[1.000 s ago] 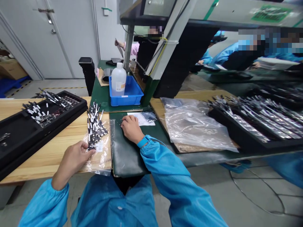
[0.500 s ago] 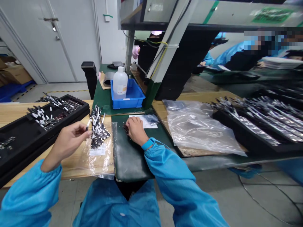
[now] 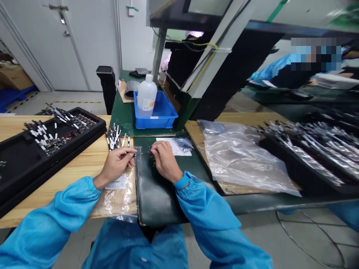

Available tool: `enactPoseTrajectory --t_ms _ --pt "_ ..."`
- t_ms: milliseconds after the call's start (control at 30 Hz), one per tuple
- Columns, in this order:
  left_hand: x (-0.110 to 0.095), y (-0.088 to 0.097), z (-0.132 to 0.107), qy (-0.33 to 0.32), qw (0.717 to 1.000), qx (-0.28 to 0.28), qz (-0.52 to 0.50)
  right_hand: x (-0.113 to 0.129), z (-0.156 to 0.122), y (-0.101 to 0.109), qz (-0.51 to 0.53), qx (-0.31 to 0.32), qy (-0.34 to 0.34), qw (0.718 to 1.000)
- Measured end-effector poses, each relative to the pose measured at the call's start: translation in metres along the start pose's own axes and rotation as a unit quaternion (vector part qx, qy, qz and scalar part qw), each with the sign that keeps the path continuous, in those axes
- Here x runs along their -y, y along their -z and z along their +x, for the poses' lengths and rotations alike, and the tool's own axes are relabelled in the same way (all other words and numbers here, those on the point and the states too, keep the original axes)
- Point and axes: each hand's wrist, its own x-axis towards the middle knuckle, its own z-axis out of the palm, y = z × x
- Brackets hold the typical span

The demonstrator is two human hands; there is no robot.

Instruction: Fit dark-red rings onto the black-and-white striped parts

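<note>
Your left hand (image 3: 114,166) and your right hand (image 3: 165,161) are close together, but they do not touch. Your left finger and thumb pinch a thin dark strip (image 3: 131,153) with a white end. It is too small to see well. Your right fingertips (image 3: 154,148) press down by a little heap of tiny dark bits (image 3: 152,157). You can't tell if they hold any.

The little heap sits on a dark green padded mat (image 3: 157,198). A white paper sheet (image 3: 174,146) lies on the mat just past your right hand. Under your left hand is a clear plastic bag (image 3: 117,203) with a white label (image 3: 115,182). It lies on a light wooden table (image 3: 56,194). On the bag is a bunch of dark strips with white ends (image 3: 113,136).

To your left, a long black foam tray (image 3: 56,164) holds more strips. To your right, a second clear plastic bag (image 3: 244,157) lies beside another black tray (image 3: 291,164) full of strips. Ahead, a white plastic bottle (image 3: 146,95) stands in a bright blue plastic bin (image 3: 168,121). Your sleeves are blue, and a blue band (image 3: 182,181) circles your right wrist.
</note>
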Motion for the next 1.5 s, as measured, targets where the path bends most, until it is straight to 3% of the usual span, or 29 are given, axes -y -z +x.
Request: enactPoseTrajectory --t_ms 167,333,667,900,1100,1300,1500 --pt "-0.005 -0.001 -0.003 0.068 0.995 0.037 -0.057 0.008 -0.001 -0.002 0.009 0.01 0.017 1.0" --pt "-0.005 -0.004 -0.005 0.089 0.992 0.055 -0.072 0.011 -0.003 -0.004 0.002 0.022 0.021 1.0" --pt "0.001 -0.004 -0.005 0.085 0.992 0.061 -0.076 0.019 -0.004 -0.001 0.03 0.001 0.052 0.998" --pt "0.001 -0.004 -0.007 0.055 0.993 0.086 -0.062 0.026 -0.005 -0.004 0.077 0.03 0.125 0.989" --pt "0.003 -0.005 -0.006 0.078 0.99 0.078 -0.084 0.021 -0.007 -0.011 0.112 0.029 0.114 0.987" --pt "0.005 -0.007 -0.004 0.089 0.977 0.06 -0.187 0.023 -0.006 -0.008 0.111 -0.007 0.04 0.993" --pt "0.007 -0.007 -0.004 0.086 0.973 0.064 -0.205 0.021 -0.005 -0.008 0.124 0.005 0.0 0.992"
